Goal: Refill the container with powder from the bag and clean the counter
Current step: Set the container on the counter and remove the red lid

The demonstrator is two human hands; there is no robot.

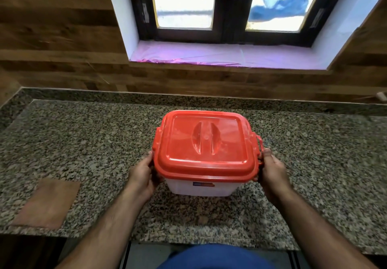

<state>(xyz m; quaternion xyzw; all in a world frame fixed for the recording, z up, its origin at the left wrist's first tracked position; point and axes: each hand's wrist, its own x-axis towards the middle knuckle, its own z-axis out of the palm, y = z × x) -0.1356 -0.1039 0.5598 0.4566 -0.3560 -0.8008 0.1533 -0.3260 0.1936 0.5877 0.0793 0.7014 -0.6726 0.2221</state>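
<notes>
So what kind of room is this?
Probably a home kitchen: a speckled granite counter under a window, wood-look wall panels, and a red-lidded storage container on the counter.

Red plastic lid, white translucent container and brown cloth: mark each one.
red plastic lid (206,145), head view, its moulded handle
white translucent container (202,188), head view, front wall
brown cloth (47,202), head view, its middle

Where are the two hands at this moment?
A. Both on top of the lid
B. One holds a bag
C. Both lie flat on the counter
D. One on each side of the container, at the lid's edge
D: the left hand and the right hand grip opposite sides of the container, just under the red lid.
</notes>
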